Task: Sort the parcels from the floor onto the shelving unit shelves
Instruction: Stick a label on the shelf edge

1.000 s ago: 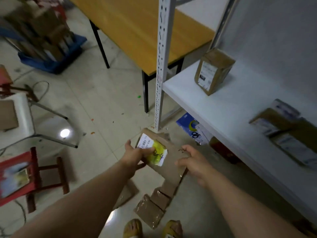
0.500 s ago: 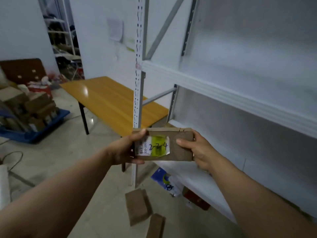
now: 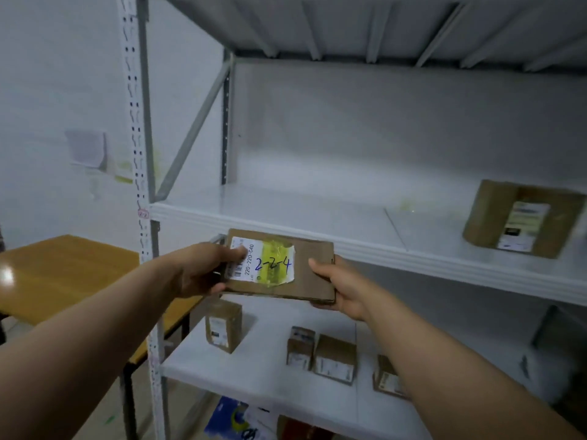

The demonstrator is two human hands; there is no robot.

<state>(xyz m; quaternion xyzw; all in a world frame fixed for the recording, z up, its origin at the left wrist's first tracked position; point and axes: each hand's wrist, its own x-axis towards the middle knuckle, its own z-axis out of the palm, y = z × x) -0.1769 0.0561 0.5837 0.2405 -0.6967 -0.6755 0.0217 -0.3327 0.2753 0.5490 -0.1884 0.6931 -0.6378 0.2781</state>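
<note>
I hold a flat brown cardboard parcel level in front of the white shelving unit. Its white and yellow label reads 2-2-4. My left hand grips its left end, thumb on the label. My right hand grips its right end from below. The parcel hangs just in front of and slightly below the edge of the middle shelf.
A brown box sits on the middle shelf at right. Several small boxes stand on the lower shelf. A wooden table is at left beside the perforated upright. A blue packet lies under the bottom shelf.
I lifted the parcel from near the floor up to middle-shelf height with both hands, and my view rose from the floor to the shelves.
</note>
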